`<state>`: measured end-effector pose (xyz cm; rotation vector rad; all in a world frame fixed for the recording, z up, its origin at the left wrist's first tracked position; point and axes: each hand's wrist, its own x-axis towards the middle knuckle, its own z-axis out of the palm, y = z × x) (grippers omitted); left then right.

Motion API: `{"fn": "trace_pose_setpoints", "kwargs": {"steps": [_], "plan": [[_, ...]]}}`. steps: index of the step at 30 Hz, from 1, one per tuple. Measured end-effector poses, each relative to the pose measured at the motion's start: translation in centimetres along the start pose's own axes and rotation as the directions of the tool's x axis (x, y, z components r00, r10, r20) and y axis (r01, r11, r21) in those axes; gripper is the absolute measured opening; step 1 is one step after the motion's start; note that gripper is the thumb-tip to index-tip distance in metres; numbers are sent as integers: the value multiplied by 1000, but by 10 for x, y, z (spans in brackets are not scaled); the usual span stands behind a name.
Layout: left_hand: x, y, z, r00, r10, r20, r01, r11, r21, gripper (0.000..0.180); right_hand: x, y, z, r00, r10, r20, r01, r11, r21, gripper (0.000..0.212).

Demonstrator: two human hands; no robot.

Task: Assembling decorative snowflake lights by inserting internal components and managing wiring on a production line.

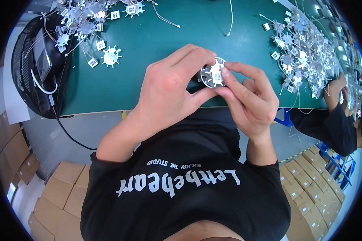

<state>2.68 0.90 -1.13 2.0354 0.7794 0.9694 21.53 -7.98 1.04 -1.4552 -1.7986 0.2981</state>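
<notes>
Above the table's near edge, a small round part (207, 78) with a white rim and a silvery spoked plate inside is held between my hands. My left hand (169, 86) is closed round its left side, thumb along the lower edge and fingers behind it. From the other side, my right hand (253, 93) grips the part, its index finger and thumb pressing near a white label on the plate. Fingers hide much of the rim. To the left, a loose spoked silvery plate (111, 56) lies flat on the green table (108, 90).
Heaps of spoked plates with thin wires and white tags lie at the far left (86, 27) and right (303, 58). A black mesh bag (26, 72) with a phone-like device and cable sits left. At right reaches another person's arm (334, 92). Cardboard boxes (62, 193) stand below.
</notes>
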Motion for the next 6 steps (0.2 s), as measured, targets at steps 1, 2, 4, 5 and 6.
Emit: {"fn": "trace_pose_setpoints", "kwargs": {"steps": [1, 2, 4, 5, 6], "plan": [[-1, 0, 0, 1000, -11, 21, 11, 1000, 1, 46, -2, 4, -1, 1000, 22, 4, -22, 999, 44, 36], [-2, 1, -1, 999, -22, 42, 22, 1000, 3, 46, -3, 6, -2, 999, 43, 8, -44, 995, 87, 36], [-3, 2, -2, 998, -33, 54, 32, 999, 14, 46, -5, 10, -1, 999, 41, 8, -41, 993, 110, 37], [-3, 3, -2, 997, -39, 60, 38, 999, 21, 45, -5, 11, -1, 999, 33, 9, -34, 991, 126, 38], [-3, 4, -2, 997, -46, 66, 44, 999, 28, 45, -6, 13, -1, 1000, 25, 10, -26, 989, 143, 38]]}}
